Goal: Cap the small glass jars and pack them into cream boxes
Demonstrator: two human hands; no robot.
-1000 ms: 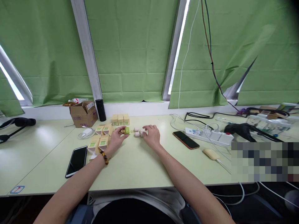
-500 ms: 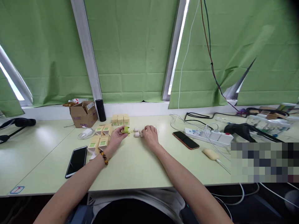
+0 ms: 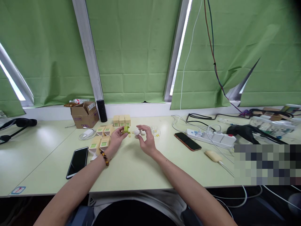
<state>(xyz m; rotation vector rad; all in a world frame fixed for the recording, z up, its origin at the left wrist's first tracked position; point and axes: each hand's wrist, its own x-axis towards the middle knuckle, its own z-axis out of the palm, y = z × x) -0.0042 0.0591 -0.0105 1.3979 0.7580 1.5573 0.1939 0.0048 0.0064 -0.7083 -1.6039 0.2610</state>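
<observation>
My left hand [image 3: 115, 140] pinches a small green piece with a loop [image 3: 126, 129] a little above the desk. Its exact kind is too small to make out. To the right of it, my right hand [image 3: 148, 145] has its thumb and fingers around a small white rounded piece [image 3: 137, 132]. Tiny yellow bits [image 3: 129, 136] lie on the desk between the two hands. Just right of my right hand's fingers are small clear plastic pieces [image 3: 156, 132] with something yellow in them.
Small cream boxes [image 3: 121, 121] stand behind my left hand; several boxes with green windows [image 3: 104, 143] lie beside its wrist. A phone [image 3: 77, 162] is at left, another phone [image 3: 187, 141] at right, near a power strip [image 3: 211, 138]. A cardboard box [image 3: 84, 116] sits at the back.
My right hand has turned and lifted the white piece, moving slightly left toward my left hand. The clear pieces it covered now show. My left hand still holds the green piece.
</observation>
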